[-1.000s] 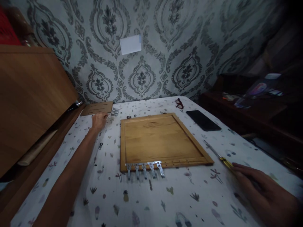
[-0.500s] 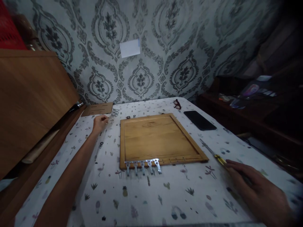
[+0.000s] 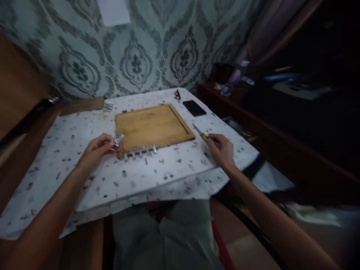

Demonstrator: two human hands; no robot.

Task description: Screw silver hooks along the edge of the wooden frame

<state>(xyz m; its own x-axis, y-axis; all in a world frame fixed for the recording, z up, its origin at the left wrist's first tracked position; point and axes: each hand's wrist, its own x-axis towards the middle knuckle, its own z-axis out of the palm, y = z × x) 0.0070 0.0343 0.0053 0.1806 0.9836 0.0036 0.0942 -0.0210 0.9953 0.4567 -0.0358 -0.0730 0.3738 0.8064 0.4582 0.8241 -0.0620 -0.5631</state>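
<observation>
Wooden panel [image 3: 152, 127], flat on the white tablecloth [image 3: 152, 187]: from here I judge it stiff, fairly light, best held by its framed edges. I see the right hand [image 3: 222, 150] gripping a screwdriver [image 3: 200, 132], handle mostly hidden, and the left hand [image 3: 98, 147] pinching a metal clip [image 3: 119, 138], blurred and partly covered.

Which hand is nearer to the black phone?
Right. The right hand, holding the screwdriver, is on the near side of the phone, apart from it. The left hand is farther, by the wooden board's opposite edge.
</observation>
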